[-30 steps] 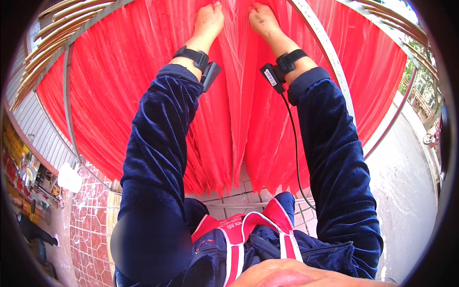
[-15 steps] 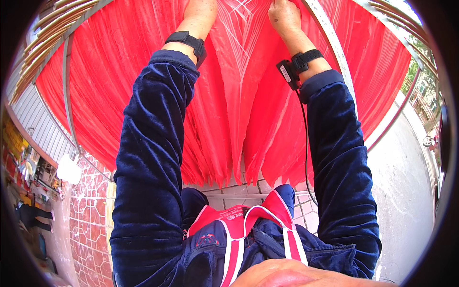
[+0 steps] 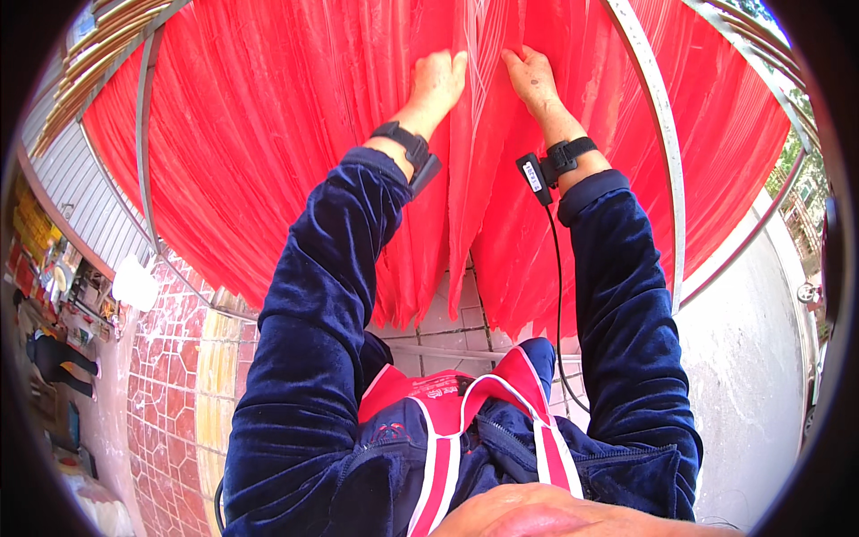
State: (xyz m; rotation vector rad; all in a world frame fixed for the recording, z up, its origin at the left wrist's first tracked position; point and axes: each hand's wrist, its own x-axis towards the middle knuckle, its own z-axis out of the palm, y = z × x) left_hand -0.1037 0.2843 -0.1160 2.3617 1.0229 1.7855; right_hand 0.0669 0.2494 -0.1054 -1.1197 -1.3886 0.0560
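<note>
A big sheet of red strands (image 3: 268,152) is hanging in folds from a curved metal frame (image 3: 658,170), draping downward so its loose ends are dangling above the tiled floor (image 3: 456,313); hanging this way is letting the strands fall straight and apart. Both arms in dark blue sleeves are reaching up to it. The left hand (image 3: 438,80) is lying against the red strands with fingers loosely curled, pressing on one fold rather than clenching. The right hand (image 3: 530,76) is just beside it, fingers nearly flat and pinching the edge of a narrow fold (image 3: 479,134) between the two hands.
</note>
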